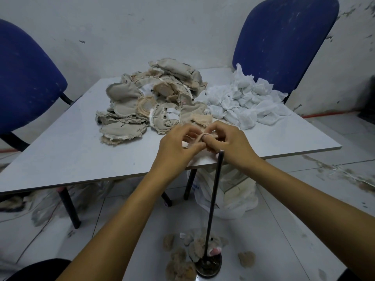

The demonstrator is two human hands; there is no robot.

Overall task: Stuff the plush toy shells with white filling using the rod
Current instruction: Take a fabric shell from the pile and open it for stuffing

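A small beige plush shell [197, 138] sits between both hands just above the table's near edge. My left hand [178, 146] pinches its left side, and my right hand [229, 142] pinches its right side with fingers curled into the fabric. A thin dark metal rod [214, 201] stands upright on a round base [208, 265] on the floor, its tip just below my right hand. A heap of flat beige shells [150, 100] lies mid-table. White filling bundles [245, 102] are piled to its right.
The grey table [81, 142] stands between two blue chairs [26, 82] [284, 37] against a white wall. Brown plush pieces [182, 262] lie on the floor around the rod base. A plastic bag [233, 195] sits under the table.
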